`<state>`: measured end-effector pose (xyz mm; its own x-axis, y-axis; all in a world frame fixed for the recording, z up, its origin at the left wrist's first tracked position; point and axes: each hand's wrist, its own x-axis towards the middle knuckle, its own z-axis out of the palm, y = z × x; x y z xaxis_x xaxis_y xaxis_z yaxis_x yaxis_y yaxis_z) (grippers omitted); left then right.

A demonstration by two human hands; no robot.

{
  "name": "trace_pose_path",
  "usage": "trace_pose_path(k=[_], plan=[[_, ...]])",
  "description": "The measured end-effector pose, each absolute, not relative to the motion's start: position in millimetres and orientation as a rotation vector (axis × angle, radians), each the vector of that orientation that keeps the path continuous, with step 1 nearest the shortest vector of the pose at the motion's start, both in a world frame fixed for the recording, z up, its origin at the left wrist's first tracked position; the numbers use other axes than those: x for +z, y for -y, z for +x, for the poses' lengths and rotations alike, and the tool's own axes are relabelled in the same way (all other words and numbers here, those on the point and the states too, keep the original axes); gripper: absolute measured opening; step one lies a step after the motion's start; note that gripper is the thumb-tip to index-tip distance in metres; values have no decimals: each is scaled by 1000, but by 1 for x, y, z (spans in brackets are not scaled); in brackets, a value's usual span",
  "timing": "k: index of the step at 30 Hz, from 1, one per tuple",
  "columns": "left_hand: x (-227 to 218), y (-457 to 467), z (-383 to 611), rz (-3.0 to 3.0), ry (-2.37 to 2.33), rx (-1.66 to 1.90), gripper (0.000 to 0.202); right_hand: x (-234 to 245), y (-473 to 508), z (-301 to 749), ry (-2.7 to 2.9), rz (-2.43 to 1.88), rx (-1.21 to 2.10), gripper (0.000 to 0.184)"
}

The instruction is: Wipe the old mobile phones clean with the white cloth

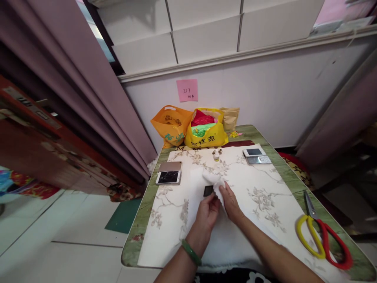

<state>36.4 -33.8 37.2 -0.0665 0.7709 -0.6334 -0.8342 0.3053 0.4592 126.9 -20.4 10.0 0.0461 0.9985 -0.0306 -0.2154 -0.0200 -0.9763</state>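
Observation:
My left hand (207, 214), with a green bangle on its wrist, pinches a small black square object (208, 191) over the middle of the table. My right hand (230, 202) is closed on a crumpled white tissue or cloth (214, 181) and presses it against the black object. Both hands hover above a white sheet (194, 196) lying on the flower-patterned table cover (265, 196).
Two phones (169, 173) lie at the left, two more (257, 155) at the far right, a small bottle (216, 155) between them. Scissors with yellow and red handles (321, 232) sit near the right edge. Orange and yellow bags (188, 127) stand against the wall. Curtain at left.

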Motion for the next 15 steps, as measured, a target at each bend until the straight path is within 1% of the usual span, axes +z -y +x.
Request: trace_pose_path(k=[2, 5, 7, 9, 10, 13, 15], plan=[[41, 36, 41, -145, -941, 1278, 14, 14, 20, 128, 898, -1165, 1253, 50], [43, 43, 44, -87, -845, 1251, 15, 22, 15, 135, 815, -1214, 1250, 45], [42, 48, 44, 8, -787, 1232, 22, 27, 10, 143, 756, -1219, 1278, 45], [41, 52, 43, 58, -753, 1199, 29, 29, 4, 153, 703, -1207, 1333, 50], [41, 52, 42, 57, -750, 1181, 30, 29, 2, 157, 697, -1202, 1363, 56], [41, 45, 39, -32, -819, 1181, 20, 27, 2, 163, 759, -1204, 1415, 76], [41, 37, 36, -101, -872, 1271, 20, 25, 9, 161, 829, -1214, 1398, 80]])
